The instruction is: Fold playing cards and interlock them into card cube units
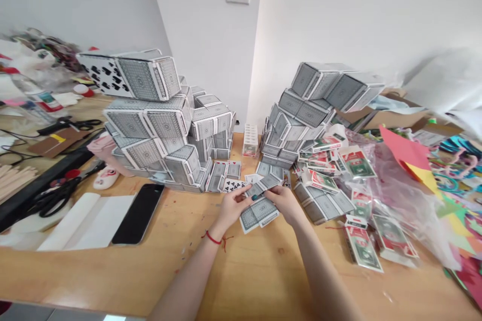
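Two hands: the left hand [234,206] and the right hand [286,203] are seen bare at centre, with a red cord bracelet [213,237] worn on the left wrist.
Grip: clenched; the grey-backed playing cards [259,214] are pinched between the fingers of both hands, and no release is observed.
Location: the cards are held low over the wooden tabletop [241,281], at 12 o'clock from the forearms.
Handling: the cards are judged light, thin and slightly flexible, with slick coated faces. Slippage between them is considered likely, so hold is best taken at the edges.
Obstructions: a left card stack [150,125] is found at 10 o'clock and a right card stack [305,105] at 1 o'clock. Both are judged unsecured and easily dislodged. Loose cards [229,170] are lying just ahead of the hands.
Surroundings: dollar-printed card packs [361,246] are placed at 3 o'clock, beside a clear plastic bag [399,195]. A black smartphone [138,213] and black-handled scissors [48,198] are positioned at 9 o'clock.
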